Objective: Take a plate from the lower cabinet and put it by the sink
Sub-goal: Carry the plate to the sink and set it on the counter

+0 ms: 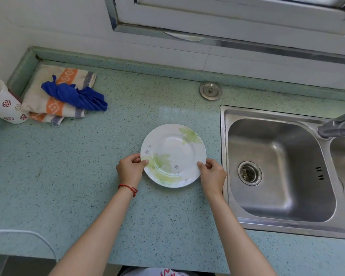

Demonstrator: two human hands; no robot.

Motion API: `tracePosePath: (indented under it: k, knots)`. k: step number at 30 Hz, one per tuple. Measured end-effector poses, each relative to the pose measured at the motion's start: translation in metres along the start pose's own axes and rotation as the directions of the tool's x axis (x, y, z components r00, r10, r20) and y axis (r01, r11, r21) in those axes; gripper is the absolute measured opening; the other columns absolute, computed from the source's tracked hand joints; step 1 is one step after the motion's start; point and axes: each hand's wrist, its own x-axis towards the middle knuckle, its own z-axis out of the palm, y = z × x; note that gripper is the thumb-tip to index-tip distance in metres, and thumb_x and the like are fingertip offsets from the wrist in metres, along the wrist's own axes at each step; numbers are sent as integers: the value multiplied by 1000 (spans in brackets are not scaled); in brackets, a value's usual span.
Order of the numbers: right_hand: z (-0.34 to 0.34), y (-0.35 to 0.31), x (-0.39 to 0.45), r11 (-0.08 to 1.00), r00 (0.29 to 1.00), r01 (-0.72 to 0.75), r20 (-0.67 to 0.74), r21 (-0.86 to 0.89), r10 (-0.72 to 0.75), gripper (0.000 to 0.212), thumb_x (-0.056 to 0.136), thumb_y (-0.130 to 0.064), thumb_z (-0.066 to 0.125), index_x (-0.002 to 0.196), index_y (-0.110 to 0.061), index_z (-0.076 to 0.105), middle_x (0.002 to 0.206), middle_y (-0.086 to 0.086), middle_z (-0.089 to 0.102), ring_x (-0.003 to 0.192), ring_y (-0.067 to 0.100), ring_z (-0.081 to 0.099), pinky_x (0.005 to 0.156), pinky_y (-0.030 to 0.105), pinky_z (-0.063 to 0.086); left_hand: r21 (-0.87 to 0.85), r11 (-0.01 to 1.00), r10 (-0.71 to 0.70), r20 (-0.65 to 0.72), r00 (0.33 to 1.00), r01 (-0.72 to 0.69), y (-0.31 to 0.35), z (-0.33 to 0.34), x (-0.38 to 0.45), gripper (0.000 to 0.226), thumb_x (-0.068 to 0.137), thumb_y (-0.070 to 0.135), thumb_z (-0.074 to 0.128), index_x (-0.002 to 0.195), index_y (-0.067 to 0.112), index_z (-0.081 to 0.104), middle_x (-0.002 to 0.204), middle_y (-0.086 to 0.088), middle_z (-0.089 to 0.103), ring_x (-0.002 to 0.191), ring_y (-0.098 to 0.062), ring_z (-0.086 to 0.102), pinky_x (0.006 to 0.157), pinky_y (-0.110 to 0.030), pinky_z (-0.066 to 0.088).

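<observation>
A white plate (173, 154) with pale green leaf prints sits over the speckled green countertop (88, 176), just left of the steel sink (277, 170). My left hand (130, 169) grips its near-left rim, thumb on top. My right hand (212, 175) grips the near-right rim the same way. Whether the plate rests flat on the counter or hovers just above it, I cannot tell. The lower cabinet is out of view.
Folded striped towels with a blue cloth (74, 95) lie at the back left beside a white patterned cup (2, 102). A round metal cap (210, 90) is set in the counter behind the plate. The faucet (339, 126) reaches over the sink. A window frame (227, 20) runs along the wall.
</observation>
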Motion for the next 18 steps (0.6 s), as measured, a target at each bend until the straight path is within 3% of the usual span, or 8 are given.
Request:
tracePosePath:
  k: [3, 10, 18]
  knots:
    - [1, -1, 0, 1000, 1000, -7, -3, -1, 7, 16, 81, -12, 62, 94, -4, 66, 69, -8, 55, 71, 13, 52, 61, 20, 37, 4, 1000, 2, -2, 1000, -2, -1, 0, 0, 31, 71, 1, 70, 102, 1, 67, 97, -19, 71, 77, -18, 59, 77, -22, 43]
    - [2, -1, 0, 1000, 1000, -23, -10, -1, 23, 18, 81, -13, 63, 95, -3, 66, 75, 0, 59, 75, 17, 54, 68, 24, 38, -2, 1000, 18, -11, 1000, -18, -2, 1, -1, 32, 72, 0, 70, 103, -1, 66, 98, -20, 71, 78, -18, 59, 76, -23, 43]
    - [-2, 1, -4, 999, 999, -51, -4, 16, 51, 22, 81, -17, 63, 100, -6, 64, 76, -1, 59, 77, 16, 56, 59, 20, 37, -21, 1000, 20, 1, 1000, -20, -4, 0, -6, 30, 75, 3, 67, 105, 0, 65, 99, -19, 70, 79, -17, 58, 76, -22, 41]
